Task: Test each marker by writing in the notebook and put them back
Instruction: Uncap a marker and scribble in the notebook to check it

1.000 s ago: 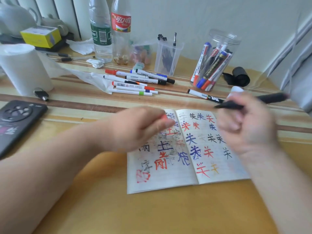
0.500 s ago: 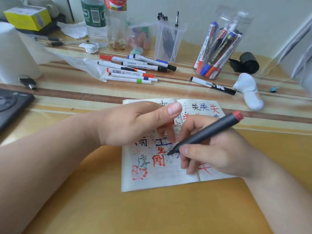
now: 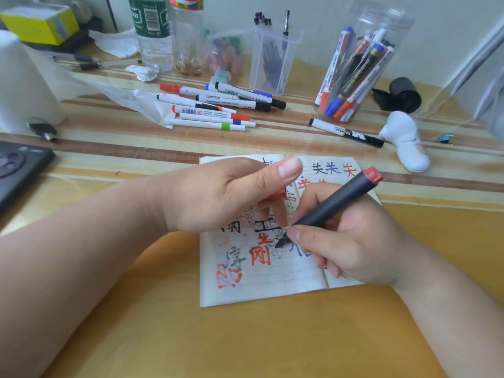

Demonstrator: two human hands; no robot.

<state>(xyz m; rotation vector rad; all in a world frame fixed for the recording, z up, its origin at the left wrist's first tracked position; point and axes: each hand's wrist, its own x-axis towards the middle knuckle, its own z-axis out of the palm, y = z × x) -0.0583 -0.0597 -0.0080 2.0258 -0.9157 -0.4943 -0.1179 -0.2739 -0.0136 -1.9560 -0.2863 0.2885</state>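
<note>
An open notebook (image 3: pixel 272 285) covered in red, blue and black characters lies on the yellow table. My right hand (image 3: pixel 346 246) grips a black marker with a red end (image 3: pixel 335 203), its tip touching the left page near the spine. My left hand (image 3: pixel 218 195) rests on the upper left page and pinches a small red cap (image 3: pixel 278 194) between its fingers. Several loose markers (image 3: pixel 215 105) lie in a pile behind the notebook. A clear jar (image 3: pixel 357 69) at the back right holds several more markers. One black-and-white marker (image 3: pixel 345 132) lies alone in front of the jar.
A black phone (image 3: pixel 19 167) lies at the left edge beside a paper roll (image 3: pixel 24 85). Two bottles (image 3: pixel 152 31) and a clear pen box (image 3: pixel 275 58) stand at the back. A white gadget (image 3: pixel 406 143) and a black roll (image 3: pixel 401 94) lie at the right.
My right hand swung the marker down from mid-air at the right onto the left page. The view tilted downward and nearer. My left hand stayed on the notebook with the cap.
</note>
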